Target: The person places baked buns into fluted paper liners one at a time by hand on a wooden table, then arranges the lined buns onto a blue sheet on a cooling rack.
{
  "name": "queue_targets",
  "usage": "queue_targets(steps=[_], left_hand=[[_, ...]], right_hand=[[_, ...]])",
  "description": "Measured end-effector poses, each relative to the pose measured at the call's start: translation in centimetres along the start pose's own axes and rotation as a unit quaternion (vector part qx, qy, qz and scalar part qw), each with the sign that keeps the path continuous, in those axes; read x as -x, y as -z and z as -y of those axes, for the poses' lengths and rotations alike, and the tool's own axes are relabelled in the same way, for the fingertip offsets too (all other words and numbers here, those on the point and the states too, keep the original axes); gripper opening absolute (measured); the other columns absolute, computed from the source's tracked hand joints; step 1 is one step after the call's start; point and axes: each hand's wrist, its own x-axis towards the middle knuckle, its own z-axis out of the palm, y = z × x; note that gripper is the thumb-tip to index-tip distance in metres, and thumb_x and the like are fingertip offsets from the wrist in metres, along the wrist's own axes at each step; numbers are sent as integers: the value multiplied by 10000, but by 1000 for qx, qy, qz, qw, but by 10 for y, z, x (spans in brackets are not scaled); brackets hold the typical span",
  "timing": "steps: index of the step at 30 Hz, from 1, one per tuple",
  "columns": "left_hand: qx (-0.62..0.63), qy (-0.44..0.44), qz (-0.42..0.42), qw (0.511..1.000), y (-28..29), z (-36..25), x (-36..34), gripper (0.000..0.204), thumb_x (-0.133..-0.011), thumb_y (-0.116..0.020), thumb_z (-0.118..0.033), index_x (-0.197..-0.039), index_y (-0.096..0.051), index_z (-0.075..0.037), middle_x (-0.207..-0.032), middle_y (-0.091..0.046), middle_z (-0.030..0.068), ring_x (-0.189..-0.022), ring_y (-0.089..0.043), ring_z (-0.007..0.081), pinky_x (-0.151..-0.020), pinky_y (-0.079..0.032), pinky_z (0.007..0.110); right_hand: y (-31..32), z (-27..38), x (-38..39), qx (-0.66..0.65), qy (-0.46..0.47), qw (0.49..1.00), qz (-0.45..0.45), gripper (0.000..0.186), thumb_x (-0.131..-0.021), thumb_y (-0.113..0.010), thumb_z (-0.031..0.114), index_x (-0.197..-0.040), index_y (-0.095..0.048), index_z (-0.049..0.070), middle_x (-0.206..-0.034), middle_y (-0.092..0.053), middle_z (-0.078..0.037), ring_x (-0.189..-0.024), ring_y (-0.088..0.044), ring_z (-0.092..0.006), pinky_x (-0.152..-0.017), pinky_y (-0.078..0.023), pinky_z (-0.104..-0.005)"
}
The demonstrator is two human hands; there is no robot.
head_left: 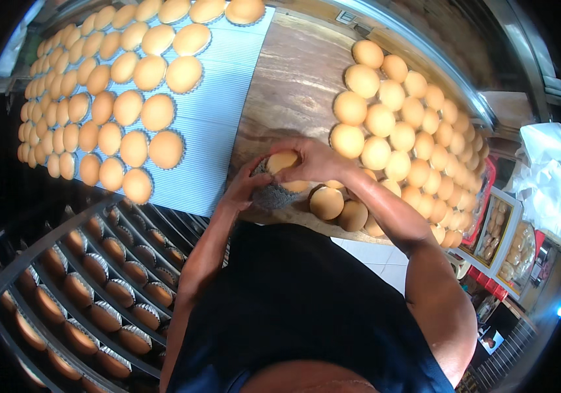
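Both of my hands meet over the near part of the wooden table. My left hand is closed around the side of a dark grey fluted tin. A small round golden sponge cake sits at the top, between my hands. My right hand reaches over from the right, its fingers curled onto that cake's edge. Part of another golden cake shows below my right fingers; whether I hold it too is unclear. Beside my right forearm, a browner cake rests on the table.
Rows of cakes in fluted tins cover the ridged blue-white sheet at left. Many cakes without visible tins crowd the wooden table at right. Below left, a dark rack carries more cakes in tins. White plastic bags hang far right.
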Motion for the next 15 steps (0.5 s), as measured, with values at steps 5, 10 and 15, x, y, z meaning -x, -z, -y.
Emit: queue_targets(steps=[5, 10, 15], left_hand=[[101, -61, 52, 992, 1, -15, -32, 835, -807, -836, -334, -1475, -465, 3, -1428, -554, 179, -1244, -621, 289, -1034, -547, 431], [137, -117, 96, 979, -8, -41, -30, 954, -760, -883, -433, -1492, -431, -21, -1473, -521, 238, -1341, -561, 356, -1099, -508, 491], [192, -133, 43, 971, -7, -42, -8, 1084, -668, -931, -476, -1501, -417, -11, -1486, -502, 267, -1351, -548, 373, -1106, -493, 522]], right_hand=[[102, 17, -46, 222, -18, 955, -194, 654, -789, -840, 277, -1357, -613, 46, -1389, -618, -148, -1231, -626, -295, -1039, -514, -412], [212, -20, -105, 521, 22, 757, -394, 619, -869, -722, 389, -1383, -594, 70, -1396, -594, -195, -1277, -546, -408, -1047, -479, -474], [200, 13, -166, 555, 121, 744, -351, 608, -875, -708, 256, -1410, -548, 17, -1384, -586, -217, -1280, -530, -429, -1109, -427, -464]])
